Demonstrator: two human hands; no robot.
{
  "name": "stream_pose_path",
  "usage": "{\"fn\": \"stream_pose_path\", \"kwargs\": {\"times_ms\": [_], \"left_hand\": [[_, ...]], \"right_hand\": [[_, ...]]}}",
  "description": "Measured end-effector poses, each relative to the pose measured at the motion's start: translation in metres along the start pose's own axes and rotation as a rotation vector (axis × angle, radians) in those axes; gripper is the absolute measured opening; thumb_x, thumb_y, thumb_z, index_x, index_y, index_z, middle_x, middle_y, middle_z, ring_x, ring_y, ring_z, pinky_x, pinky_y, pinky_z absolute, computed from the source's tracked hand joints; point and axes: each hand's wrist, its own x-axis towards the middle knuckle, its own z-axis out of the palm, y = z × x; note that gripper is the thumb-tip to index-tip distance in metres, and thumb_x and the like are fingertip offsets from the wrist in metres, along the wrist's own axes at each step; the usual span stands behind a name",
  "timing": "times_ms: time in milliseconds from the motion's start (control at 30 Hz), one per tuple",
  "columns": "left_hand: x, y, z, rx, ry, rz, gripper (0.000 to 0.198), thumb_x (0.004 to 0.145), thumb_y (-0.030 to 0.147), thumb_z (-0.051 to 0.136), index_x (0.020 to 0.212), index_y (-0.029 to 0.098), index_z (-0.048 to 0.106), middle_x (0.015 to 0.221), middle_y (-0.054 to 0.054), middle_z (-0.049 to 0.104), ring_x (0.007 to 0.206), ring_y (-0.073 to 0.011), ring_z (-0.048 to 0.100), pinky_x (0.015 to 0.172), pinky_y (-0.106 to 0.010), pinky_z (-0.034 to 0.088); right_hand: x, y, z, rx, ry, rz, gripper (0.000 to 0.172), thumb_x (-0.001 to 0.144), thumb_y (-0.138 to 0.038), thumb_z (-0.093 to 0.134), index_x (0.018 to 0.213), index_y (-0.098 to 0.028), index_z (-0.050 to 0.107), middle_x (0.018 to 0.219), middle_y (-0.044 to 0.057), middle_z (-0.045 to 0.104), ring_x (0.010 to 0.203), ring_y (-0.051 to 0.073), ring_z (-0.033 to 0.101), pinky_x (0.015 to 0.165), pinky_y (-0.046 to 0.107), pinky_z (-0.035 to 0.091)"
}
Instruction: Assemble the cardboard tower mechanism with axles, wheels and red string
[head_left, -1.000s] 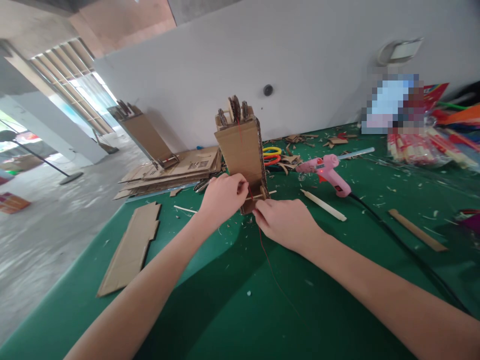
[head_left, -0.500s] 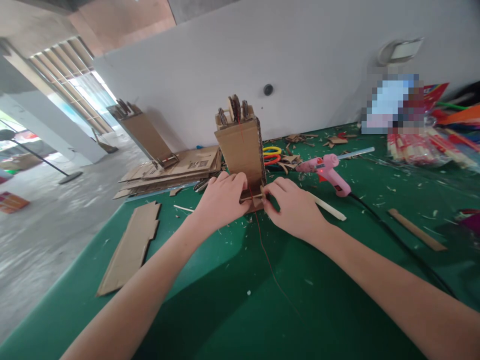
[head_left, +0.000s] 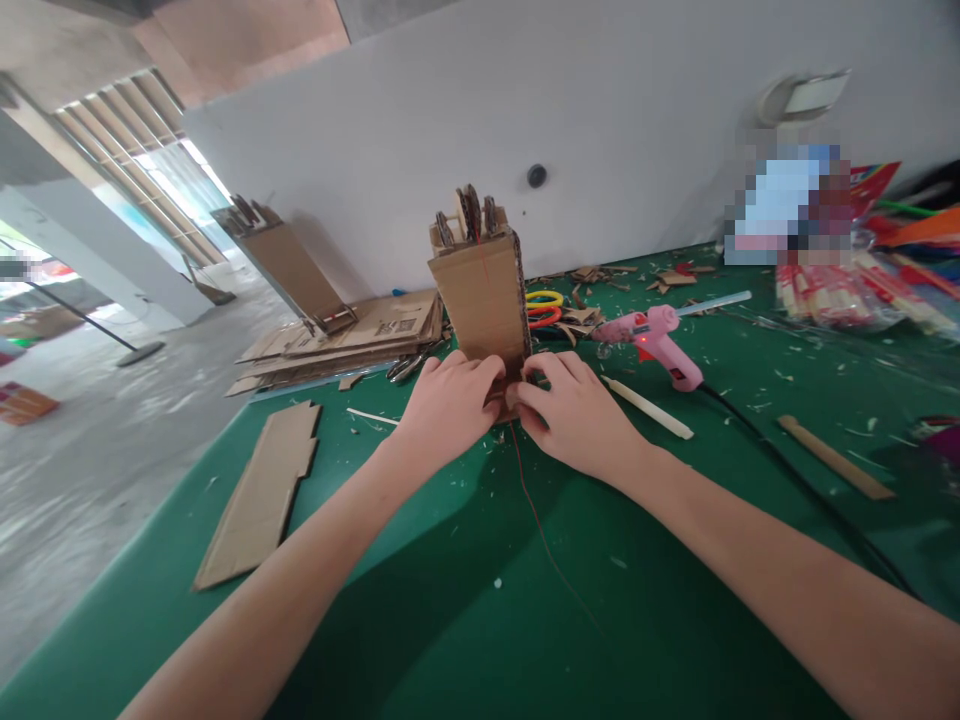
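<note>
2 grips: left hand [head_left: 454, 405], right hand [head_left: 581, 415], narrow; contents hidden, cannot tell.
1 near tower [head_left: 484, 300]: cardboard, standing behind hands.
1 far tower [head_left: 296, 280]: cardboard, left.
1 red thread [head_left: 529, 495]: trailing below hands.

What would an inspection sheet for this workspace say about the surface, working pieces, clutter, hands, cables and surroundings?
Surface: green tabletop, strewn with small pale scraps.
Working pieces: upright brown cardboard tower, rounded cardboard pieces on top; thin red string trailing from its base toward the wearer.
Clutter: flat brown cardboard piece at left; stacked brown cardboard sheets behind it; pink glue gun at right, red light showing.
Hands: left hand and right hand at the tower's base, fingers bent; exact grip unclear.
Cables: black cord running from the glue gun toward the lower right.
Surroundings: pale grey wall behind; grey floor at left.
</note>
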Motion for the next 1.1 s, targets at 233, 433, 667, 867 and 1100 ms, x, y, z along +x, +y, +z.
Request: {"fn": "stream_pose_path", "kwargs": {"times_ms": [233, 433, 667, 867, 1100], "left_hand": [[0.0001, -0.0007, -0.0011, -0.019, -0.004, 0.011, 0.004, 0.079, 0.023, 0.050, 0.082, 0.022, 0.053, 0.081, -0.001, 0.066, 0.082, -0.0222, 0.051, 0.067, -0.034, 0.029], [0.0007, -0.0003, -0.0024, -0.031, -0.014, 0.010, 0.003, 0.078, 0.024, 0.052, 0.079, 0.022, 0.053, 0.078, 0.000, 0.066, 0.081, -0.0216, 0.051, 0.066, -0.033, 0.028], [-0.0005, 0.0003, -0.0023, 0.002, -0.013, 0.016, 0.002, 0.078, 0.024, 0.051, 0.079, 0.022, 0.052, 0.079, 0.000, 0.066, 0.082, -0.0216, 0.051, 0.066, -0.034, 0.029], [0.0008, 0.0024, -0.0038, 0.041, -0.034, 0.009, 0.004, 0.079, 0.022, 0.050, 0.075, 0.022, 0.052, 0.077, -0.001, 0.066, 0.083, -0.0223, 0.053, 0.065, -0.034, 0.029], [-0.0008, 0.0070, 0.0018, 0.059, -0.005, -0.016, 0.006, 0.077, 0.016, 0.051, 0.080, 0.022, 0.051, 0.081, -0.002, 0.067, 0.085, -0.0232, 0.053, 0.067, -0.036, 0.029]], "right_hand": [[-0.0027, -0.0008, -0.0023, -0.059, -0.037, -0.066, 0.022, 0.086, -0.024, 0.047, 0.099, -0.023, 0.064, 0.114, 0.010, 0.049, 0.102, 0.025, 0.039, 0.081, 0.040, 0.034], [-0.0028, -0.0015, -0.0036, -0.084, -0.059, -0.082, 0.022, 0.086, -0.025, 0.046, 0.099, -0.022, 0.063, 0.115, 0.010, 0.048, 0.102, 0.025, 0.039, 0.081, 0.039, 0.034], [-0.0031, -0.0030, -0.0057, -0.095, -0.069, -0.084, 0.021, 0.085, -0.025, 0.048, 0.100, -0.021, 0.062, 0.116, 0.011, 0.048, 0.101, 0.025, 0.040, 0.079, 0.039, 0.034], [-0.0035, -0.0036, -0.0066, -0.132, -0.067, -0.102, 0.021, 0.085, -0.023, 0.047, 0.100, -0.021, 0.061, 0.117, 0.011, 0.049, 0.100, 0.025, 0.041, 0.077, 0.038, 0.033], [-0.0050, -0.0033, -0.0061, -0.193, -0.061, -0.142, 0.024, 0.087, -0.021, 0.043, 0.104, -0.019, 0.060, 0.120, 0.012, 0.050, 0.099, 0.025, 0.042, 0.077, 0.039, 0.032]]}}
